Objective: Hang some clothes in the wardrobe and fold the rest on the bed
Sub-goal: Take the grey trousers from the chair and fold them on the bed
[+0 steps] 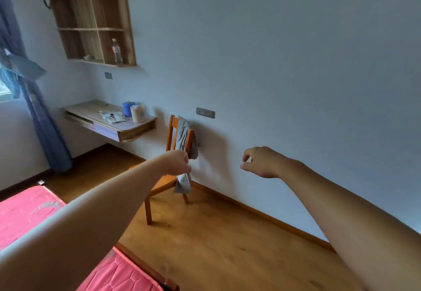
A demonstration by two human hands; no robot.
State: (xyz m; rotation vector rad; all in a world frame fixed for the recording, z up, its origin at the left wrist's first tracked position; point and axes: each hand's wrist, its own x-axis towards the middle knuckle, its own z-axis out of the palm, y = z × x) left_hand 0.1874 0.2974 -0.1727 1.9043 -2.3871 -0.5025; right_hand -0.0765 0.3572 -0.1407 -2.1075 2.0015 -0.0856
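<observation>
**Lifting the grey garment off the chair back**

You are taking a grey garment [185, 137] that is draped over the top rail of the wooden chair [167, 180]. It is hanging down both sides of the backrest in soft, crumpled folds. It is looking like thin, limp knit fabric, though I cannot tell what kind of clothing it is. Your left hand [176, 162] is curling round the front fall of the cloth, with a loose tail dangling below the fist. Your right hand [262, 162] is hovering well to the right, near the wall, its fingers loosely bent with the thumb and forefinger apart, and it is holding nothing.

To do this well, you are probably best off raising the cloth up and over the rail rather than dragging it sideways, since the far half could be snagging on the corner post. Bringing the right hand in to catch the back half should be stopping it from sliding to the floor.

The chair is standing against the wall, with the pink mattress [27, 208] at your lower left for folding. A wall-mounted desk [102, 117] is sitting just beyond the chair. No wardrobe is showing.
</observation>
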